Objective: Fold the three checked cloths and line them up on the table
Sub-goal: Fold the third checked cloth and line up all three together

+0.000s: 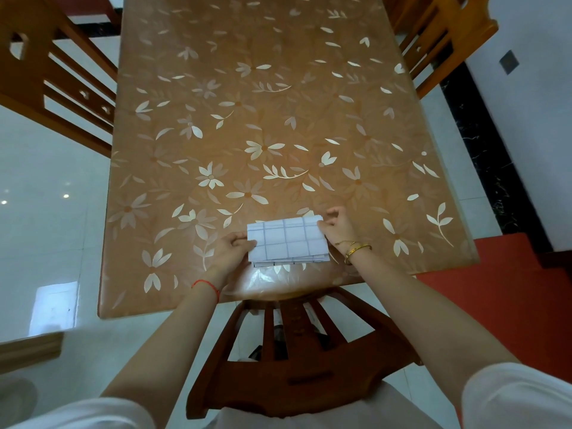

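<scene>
White cloth (286, 239) near front table (247, 103) edge.

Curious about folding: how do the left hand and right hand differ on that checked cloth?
The left hand grips the checked cloth at its left edge, thumb on top; the right hand pinches its far right corner. The left hand's wrist wears a red string; the right hand's wrist wears gold bangles. Both hold the same folded cloth at the near end of the table.

White checked cloth (286, 239), thin blue-grey lines, lies flat, folded into a neat layered rectangle, pinched between the left fingers (250, 243) and the right fingers (323, 226).
</scene>
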The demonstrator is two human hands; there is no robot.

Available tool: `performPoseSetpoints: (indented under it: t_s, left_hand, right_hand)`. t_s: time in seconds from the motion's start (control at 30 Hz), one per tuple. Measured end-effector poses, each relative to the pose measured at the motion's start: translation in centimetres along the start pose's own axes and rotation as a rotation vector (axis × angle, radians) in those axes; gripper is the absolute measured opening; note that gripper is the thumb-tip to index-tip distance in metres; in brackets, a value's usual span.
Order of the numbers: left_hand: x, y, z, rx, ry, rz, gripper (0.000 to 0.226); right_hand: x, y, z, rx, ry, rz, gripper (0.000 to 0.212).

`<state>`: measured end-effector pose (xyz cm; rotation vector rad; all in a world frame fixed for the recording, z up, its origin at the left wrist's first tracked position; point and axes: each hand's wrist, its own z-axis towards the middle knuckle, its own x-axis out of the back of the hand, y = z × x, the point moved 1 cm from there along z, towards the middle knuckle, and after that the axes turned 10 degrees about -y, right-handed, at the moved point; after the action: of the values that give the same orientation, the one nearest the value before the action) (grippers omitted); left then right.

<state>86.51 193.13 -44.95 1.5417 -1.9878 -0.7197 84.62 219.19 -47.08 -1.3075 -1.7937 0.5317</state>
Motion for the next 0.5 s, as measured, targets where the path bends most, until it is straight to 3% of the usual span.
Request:
performPoseSetpoints:
  t_s: [0.17, 0.37, 0.5]
  left_hand:
    - [0.2, 0.0, 0.4, -0.059, 0.069, 0.18, 0.021]
    - [0.3, -0.4, 0.9, -0.119, -0.098, 0.274, 0.062]
    - [0.3, -0.1, 1.0, -0.125, -0.108, 0.328, 0.072]
  right_hand:
    - [0.0, 1.0, -0.3, -0.004, -0.032, -0.065, 0.037]
    - [-0.1, 1.2, -0.1, 0.042, 0.032, -0.168, 0.03]
    - [0.0, 0.9, 0.1, 0.038, 0.054, -0.247, 0.026]
